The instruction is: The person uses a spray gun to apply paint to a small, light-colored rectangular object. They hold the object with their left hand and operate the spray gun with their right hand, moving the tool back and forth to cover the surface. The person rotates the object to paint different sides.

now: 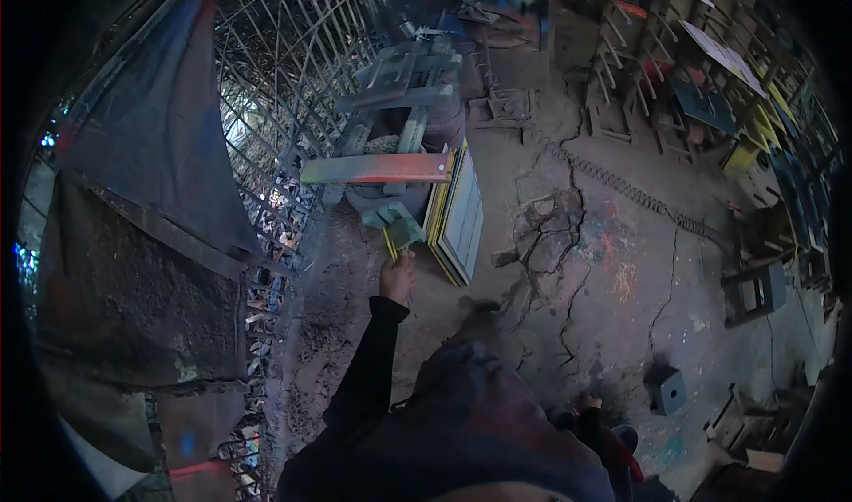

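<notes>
My left hand (398, 277) reaches forward, its fingers closed on the lower end of a small green board with a yellow edge (405, 233). Right behind that board is a pale green wooden piece (380, 213); whether the two are joined I cannot tell. Just beyond, a long plank (377, 168) painted from green to orange-red lies across a bench. To the right of my left hand, several flat boards with yellow edges (461, 218) lean together in a stack. My right hand (587, 402) is low beside my body, dim and small, its fingers unclear.
A wooden bench (399, 98) stands ahead, beside a lattice wall (293, 67). A coiled hose (621, 181) crosses the cracked floor (550, 236). At right are a rack with painted boards (701, 102), a dark frame (754, 293) and a dark box with a hole (666, 389).
</notes>
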`<state>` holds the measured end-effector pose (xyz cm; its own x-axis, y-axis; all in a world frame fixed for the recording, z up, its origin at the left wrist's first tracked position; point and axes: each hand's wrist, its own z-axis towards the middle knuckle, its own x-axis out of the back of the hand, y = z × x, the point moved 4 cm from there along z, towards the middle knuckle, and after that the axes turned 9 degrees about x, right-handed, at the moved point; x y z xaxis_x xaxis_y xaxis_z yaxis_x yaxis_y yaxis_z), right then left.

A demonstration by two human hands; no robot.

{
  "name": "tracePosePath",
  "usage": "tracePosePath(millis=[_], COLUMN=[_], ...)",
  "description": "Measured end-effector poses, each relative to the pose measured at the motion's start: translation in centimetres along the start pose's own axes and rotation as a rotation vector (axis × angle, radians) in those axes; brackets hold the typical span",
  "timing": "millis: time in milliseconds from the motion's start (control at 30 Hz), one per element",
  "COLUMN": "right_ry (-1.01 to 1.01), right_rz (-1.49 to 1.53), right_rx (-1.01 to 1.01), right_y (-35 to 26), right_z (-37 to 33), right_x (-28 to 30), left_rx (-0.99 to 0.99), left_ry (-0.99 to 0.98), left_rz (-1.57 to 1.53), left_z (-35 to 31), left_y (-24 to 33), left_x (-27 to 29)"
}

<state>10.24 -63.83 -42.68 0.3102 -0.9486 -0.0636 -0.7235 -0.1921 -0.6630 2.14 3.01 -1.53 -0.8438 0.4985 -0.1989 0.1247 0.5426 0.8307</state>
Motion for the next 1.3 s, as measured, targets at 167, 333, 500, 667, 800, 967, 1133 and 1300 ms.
tracePosePath(millis=[167, 333, 500, 667, 800, 967, 1133, 1300], right_ry=[-0.188, -0.434, -0.428, -0.308, -0.531, -0.428, -0.467, -0.139], right_rz=[0.375, -0.524, -0.493, -0.284, -0.290, -0.415, -0.446, -0.533], right_rx=[0.018, 0.221, 0.057, -0.174, -0.433, -0.283, -0.267, -0.081], right_y=[-11.5, -11.1, -21.3, -31.8, -35.7, -46.5, -62.4, -83.0], right_z=[10.7, 20.1, 25.9, 32.6, 40.9, 51.2, 64.4, 67.8], right_x=[0.0, 0.3, -2.8, -5.2, -1.6, -6.3, -8.8, -20.9], left_rx=[-0.125, -0.195, -0.283, -0.364, -0.151, -0.242, -0.108, -0.031], left_ry=[0.283, 0.407, 0.776, 0.942, 1.159, 1.407, 1.481, 1.523], left_rz=[0.042, -0.185, 0.247, 0.542, 0.499, 0.535, 0.375, 0.451], left_z=[13.6, 27.7, 29.2, 26.8, 26.0, 26.4, 30.1, 32.8], left_y=[2.3, 0.4, 6.7, 13.5, 10.0, 11.8, 10.5, 13.5], left_x=[0.2, 4.8, 1.8, -2.3, -0.2, -6.5, -11.8, -18.3])
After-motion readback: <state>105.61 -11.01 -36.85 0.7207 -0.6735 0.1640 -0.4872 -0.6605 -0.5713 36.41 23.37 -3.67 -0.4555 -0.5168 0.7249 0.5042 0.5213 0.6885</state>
